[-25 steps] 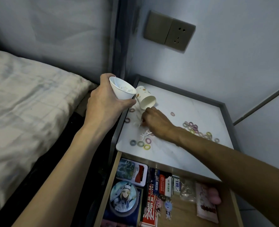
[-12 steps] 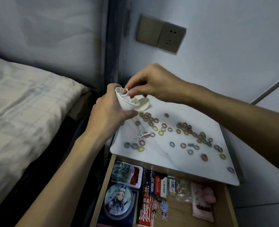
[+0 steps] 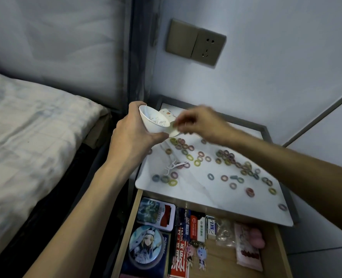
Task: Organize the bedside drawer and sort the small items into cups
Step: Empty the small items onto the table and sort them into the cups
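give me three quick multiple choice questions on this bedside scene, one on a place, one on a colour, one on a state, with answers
1. Where is the white cup?
A) on the bed
B) held in the left hand
C) on the floor

2. What colour are the floss picks on the nightstand top?
A) white
B) red
C) black

3. How is the drawer?
A) shut
B) pulled open
C) missing

Answers:
1 B, the left hand's fingers wrap the tilted cup.
2 A, they lie white among the coloured hair ties.
3 B, its contents show below the top's front edge.
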